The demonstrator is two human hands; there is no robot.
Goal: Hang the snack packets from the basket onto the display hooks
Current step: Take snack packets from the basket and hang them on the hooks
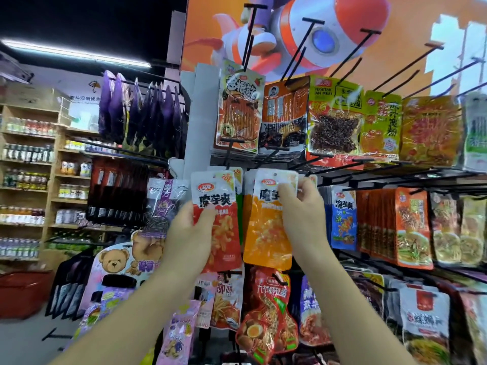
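Both hands are raised at the 2nd row of the display.

The orange packet (266, 233) is pinched at its top right corner by the right hand (300, 209), thumb on the front and fingers curled round the edge. Its long axis is upright and its printed face is turned to the camera.

The red packet (224, 233) is gripped at its left edge by the left hand (192, 233), thumb laid across the front. It is also upright and sits just beside the orange one. Whether it already hangs on a hook cannot be told.

Key relation: the hang hole (276, 173) in the orange packet's top strip lies just up and left of the right fingertips. The front bar of the nearest hook (275, 148) lies above that hole, with the rod running back and down toward the panel. The right hand is the nearer one to it.

Judgement: the orange packet is not yet threaded. A short lift is needed to bring the hole level with the hook tip, then a push back along the rod. Skew in the pinched corner could make the hole miss.

The red basket (23, 291) is seen low on the left, well apart from both hands
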